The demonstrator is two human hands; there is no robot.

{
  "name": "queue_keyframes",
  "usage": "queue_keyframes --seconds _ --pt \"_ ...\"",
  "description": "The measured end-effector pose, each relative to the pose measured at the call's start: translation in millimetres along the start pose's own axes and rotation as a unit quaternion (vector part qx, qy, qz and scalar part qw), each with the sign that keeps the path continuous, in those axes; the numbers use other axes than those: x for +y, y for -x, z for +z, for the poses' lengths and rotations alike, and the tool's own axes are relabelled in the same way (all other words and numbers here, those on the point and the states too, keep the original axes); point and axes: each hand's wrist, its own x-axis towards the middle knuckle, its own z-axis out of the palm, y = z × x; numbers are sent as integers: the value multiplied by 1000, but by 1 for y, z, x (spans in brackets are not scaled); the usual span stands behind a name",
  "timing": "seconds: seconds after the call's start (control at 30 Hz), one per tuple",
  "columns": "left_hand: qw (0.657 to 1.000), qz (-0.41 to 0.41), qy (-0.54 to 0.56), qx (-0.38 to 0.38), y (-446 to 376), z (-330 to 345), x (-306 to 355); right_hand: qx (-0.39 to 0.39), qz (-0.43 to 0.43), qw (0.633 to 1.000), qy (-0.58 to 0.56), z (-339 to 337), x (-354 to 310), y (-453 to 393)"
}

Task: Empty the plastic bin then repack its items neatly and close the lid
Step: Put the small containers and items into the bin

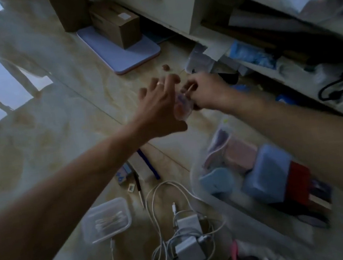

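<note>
A clear box (106, 220) of swabs lies low left on the floor, beside tangled chargers (188, 240). Above, the left hand (159, 107) spreads its fingers; the right hand (205, 90) pinches a blurred clear item (182, 107) between them. The bin (196, 175), blurred, sits lower right, partly hidden by the right forearm.

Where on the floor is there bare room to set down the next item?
The floor left of the left hand is bare up to the purple mat. A smaller bare patch lies left of the cotton swab box. It is crowded around the chargers and cables, the plastic bin and the shelf.
</note>
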Motion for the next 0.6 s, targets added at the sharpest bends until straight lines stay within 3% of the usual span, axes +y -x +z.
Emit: queue_keyframes --seconds 0.1,0.27,0.37,0.5,0.6 --pt "997 51 32 53 -4 -22 59 36 -25 999 -28 -69 14 41" --pt "987 157 8 38 21 -2 152 -53 79 995 -28 -122 77 125" --pt "981 189 -5 -41 44 42 183 -80 163 982 -42 -97 129 163" --pt "952 212 -68 -212 70 98 197 -102 239 961 -94 -30 183 195" --pt "939 201 -67 -272 71 113 199 -80 272 951 -125 -7 208 200"
